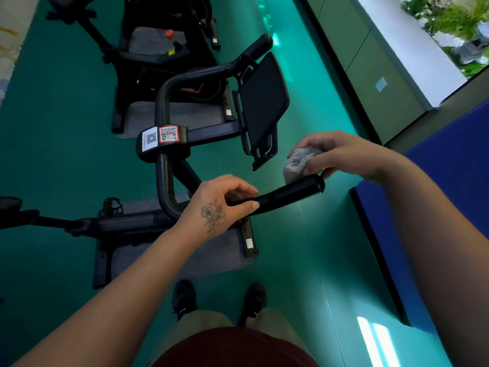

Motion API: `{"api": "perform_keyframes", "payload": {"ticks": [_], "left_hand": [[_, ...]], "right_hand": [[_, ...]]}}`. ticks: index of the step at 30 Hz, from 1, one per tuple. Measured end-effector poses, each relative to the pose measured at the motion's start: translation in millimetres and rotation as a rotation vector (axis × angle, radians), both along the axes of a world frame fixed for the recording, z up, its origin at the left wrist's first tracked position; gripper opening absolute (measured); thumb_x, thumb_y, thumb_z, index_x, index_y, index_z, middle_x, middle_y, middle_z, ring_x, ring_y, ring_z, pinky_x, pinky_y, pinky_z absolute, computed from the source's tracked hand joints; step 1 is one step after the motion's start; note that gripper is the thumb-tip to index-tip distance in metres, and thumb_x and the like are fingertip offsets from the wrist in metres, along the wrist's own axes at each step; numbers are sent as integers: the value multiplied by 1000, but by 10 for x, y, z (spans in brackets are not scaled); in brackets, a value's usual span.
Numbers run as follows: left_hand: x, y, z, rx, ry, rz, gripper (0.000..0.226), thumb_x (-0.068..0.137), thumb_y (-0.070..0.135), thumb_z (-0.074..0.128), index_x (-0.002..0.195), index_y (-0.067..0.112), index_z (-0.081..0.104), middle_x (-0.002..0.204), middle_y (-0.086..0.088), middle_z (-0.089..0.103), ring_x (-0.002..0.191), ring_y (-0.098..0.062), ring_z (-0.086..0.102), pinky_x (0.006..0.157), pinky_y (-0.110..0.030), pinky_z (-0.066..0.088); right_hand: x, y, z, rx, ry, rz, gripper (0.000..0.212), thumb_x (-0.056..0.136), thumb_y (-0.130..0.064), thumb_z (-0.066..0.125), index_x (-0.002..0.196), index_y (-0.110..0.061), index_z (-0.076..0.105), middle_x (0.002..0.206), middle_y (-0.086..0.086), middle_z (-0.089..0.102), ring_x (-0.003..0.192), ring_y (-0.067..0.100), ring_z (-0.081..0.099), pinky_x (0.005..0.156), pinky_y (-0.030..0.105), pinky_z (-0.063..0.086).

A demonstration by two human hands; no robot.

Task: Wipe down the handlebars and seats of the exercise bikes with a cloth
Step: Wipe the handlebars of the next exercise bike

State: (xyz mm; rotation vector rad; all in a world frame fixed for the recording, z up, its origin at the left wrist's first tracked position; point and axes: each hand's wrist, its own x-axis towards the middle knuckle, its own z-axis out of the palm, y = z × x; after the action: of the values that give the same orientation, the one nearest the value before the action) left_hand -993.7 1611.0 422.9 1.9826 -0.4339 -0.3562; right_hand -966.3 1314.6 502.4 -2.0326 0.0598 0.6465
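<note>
We are standing by the first exercise bike point(169, 160), at the near grip point(288, 192) of its handlebar. Our left hand point(219, 205) has its fingers curled round the inner part of that grip and holds it steady. Our right hand point(341, 154) has its fingers bunched round a grey cloth point(297, 162), which sits just above the outer end of the grip, maybe touching it. We think the wiping of this grip is only starting or going on. We cannot tell if any part is clean yet. The far grip point(258, 46) is left, this bike's seat is not in view, and the second bike point(148, 49) behind looks untouched.
</note>
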Motion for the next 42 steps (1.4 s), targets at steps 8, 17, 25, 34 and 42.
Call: {"api": "perform_keyframes", "payload": {"ticks": [8, 17, 25, 34, 42], "left_hand": [[8, 15, -21, 41, -51, 0, 17, 86, 31, 88, 102, 28, 84, 96, 15, 71, 94, -6, 69, 84, -12, 48], [-4, 12, -10, 29, -33, 5, 15, 87, 33, 87, 102, 31, 84, 97, 15, 73, 96, -6, 69, 84, -13, 49], [-9, -6, 6, 23, -30, 12, 14, 86, 29, 88, 99, 30, 84, 93, 17, 72, 93, -3, 69, 81, -10, 47], [-13, -2, 37, 23, -26, 11, 14, 86, 27, 88, 99, 28, 84, 94, 12, 73, 93, -3, 69, 81, -9, 47], [-20, -1, 33, 27, -14, 24, 12, 86, 30, 88, 98, 31, 84, 96, 14, 73, 95, -4, 69, 82, -8, 46]], "right_hand": [[87, 389, -224, 46, 122, 56, 52, 56, -32, 87, 107, -25, 78, 108, 12, 79, 97, 35, 75, 94, 50, 57], [-69, -173, 51, 138, 60, 4, 32, 71, -19, 76, 103, -24, 74, 95, 2, 71, 83, 15, 65, 75, 36, 54], [-210, 117, -100, 203, 15, -97, 26, 86, -5, 73, 107, -20, 71, 90, 0, 68, 77, 11, 63, 62, 26, 53], [-412, 47, -78, 233, -89, -215, 28, 82, -11, 74, 101, -29, 67, 88, -8, 65, 75, 7, 60, 61, 25, 53], [-850, -84, -77, 304, -378, -272, 45, 70, -23, 92, 102, -19, 61, 105, 28, 58, 88, 29, 53, 78, 48, 42]]}}
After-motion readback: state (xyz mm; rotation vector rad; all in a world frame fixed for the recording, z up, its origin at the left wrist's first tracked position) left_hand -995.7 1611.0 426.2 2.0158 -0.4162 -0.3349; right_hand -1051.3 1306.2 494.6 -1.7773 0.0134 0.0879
